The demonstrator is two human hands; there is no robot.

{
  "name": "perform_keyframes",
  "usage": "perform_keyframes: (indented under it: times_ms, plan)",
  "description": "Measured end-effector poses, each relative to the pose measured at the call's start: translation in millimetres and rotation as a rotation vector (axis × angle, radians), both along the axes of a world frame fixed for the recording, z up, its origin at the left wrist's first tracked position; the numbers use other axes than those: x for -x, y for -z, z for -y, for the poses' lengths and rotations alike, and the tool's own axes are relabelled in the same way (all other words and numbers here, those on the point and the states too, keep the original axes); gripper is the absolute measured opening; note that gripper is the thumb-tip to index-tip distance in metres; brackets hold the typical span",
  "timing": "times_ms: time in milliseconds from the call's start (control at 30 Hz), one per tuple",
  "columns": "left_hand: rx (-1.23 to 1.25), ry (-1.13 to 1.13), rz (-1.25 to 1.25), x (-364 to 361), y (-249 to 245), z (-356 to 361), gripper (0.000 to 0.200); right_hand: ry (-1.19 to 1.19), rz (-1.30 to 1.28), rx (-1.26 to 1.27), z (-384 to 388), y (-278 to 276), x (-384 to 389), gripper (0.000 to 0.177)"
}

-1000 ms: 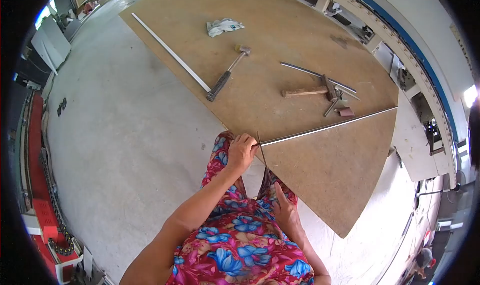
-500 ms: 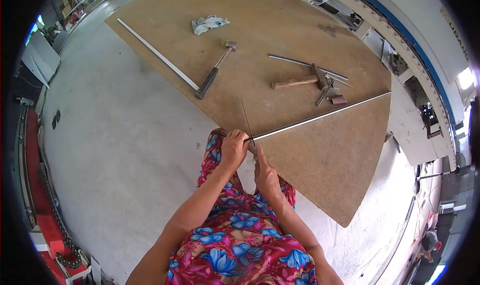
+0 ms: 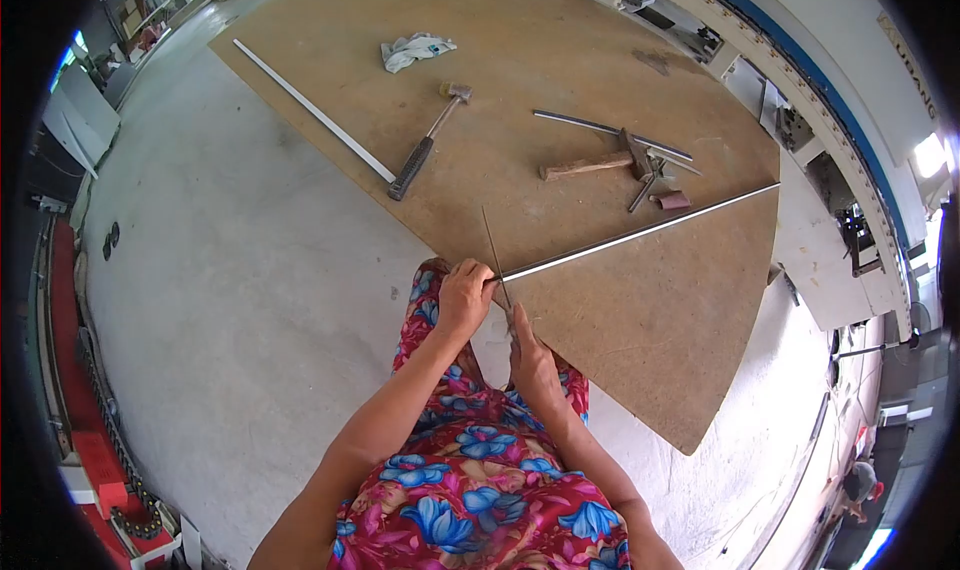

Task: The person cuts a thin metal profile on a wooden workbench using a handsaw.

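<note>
My left hand (image 3: 465,298) is closed around the near end of a long, narrow metal strip (image 3: 640,233), which slants across the board to the upper right. My right hand (image 3: 534,366) grips a thin, dark file (image 3: 491,240), its index finger stretched along the tool. The file crosses the strip just right of my left fingers and seems to touch it. Most of its handle is hidden in my palm.
On the brown board (image 3: 640,340) lie a black-handled hammer (image 3: 425,150), a wooden-handled hammer (image 3: 590,166), a white strip (image 3: 315,112), a crumpled cloth (image 3: 415,52), short metal bars (image 3: 610,130) and a reddish roll (image 3: 671,201). A large machine (image 3: 850,100) borders the right.
My right hand has drawn the file a little toward my body across the strip. My left hand stays at the strip's end.
</note>
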State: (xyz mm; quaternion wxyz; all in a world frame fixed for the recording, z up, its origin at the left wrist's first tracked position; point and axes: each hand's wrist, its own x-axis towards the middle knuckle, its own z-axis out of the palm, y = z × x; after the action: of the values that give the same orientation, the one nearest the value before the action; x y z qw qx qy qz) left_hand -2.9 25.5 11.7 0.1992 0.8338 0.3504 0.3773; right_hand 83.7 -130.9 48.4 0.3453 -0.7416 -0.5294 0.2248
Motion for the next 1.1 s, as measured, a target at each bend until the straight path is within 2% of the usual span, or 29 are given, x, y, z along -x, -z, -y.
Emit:
perform_keyframes:
  times_ms: [167, 267, 367, 467, 633, 733, 967, 1100]
  plan:
    - [-0.004, 0.007, 0.017, -0.6, -1.0, 1.5, 0.022, -0.038, 0.018, -0.041, 51.2, -5.0, -3.7, 0.062]
    - [-0.017, 0.012, 0.012, -0.8, -2.5, 1.4, 0.022, -0.049, 0.023, 0.013, 32.4, -1.2, -9.7, 0.061]
    - [-0.014, 0.007, 0.007, -0.3, -2.9, 2.7, 0.021, -0.012, 0.006, -0.062, -5.7, 3.2, -7.1, 0.059]
    - [-0.002, 0.006, 0.007, 0.6, -4.5, 0.3, 0.021, 0.020, -0.049, 0.077, -14.4, -1.0, -2.6, 0.059]
    - [0.016, 0.005, 0.023, 0.4, -4.1, 2.1, 0.022, -0.053, -0.005, -0.073, 54.6, 3.5, -1.5, 0.062]
    - [-0.003, 0.007, 0.029, 0.3, -4.9, 3.5, 0.023, -0.092, 0.024, -0.075, 63.6, -6.9, -9.8, 0.062]
    - [-0.020, 0.007, -0.016, 2.0, -1.8, 3.0, 0.022, 0.027, -0.093, 0.175, -7.8, -14.2, -5.5, 0.060]
    - [-0.007, 0.001, -0.005, 1.2, 4.4, 1.3, 0.020, 0.008, -0.018, -0.033, 5.4, 10.4, -1.7, 0.060]
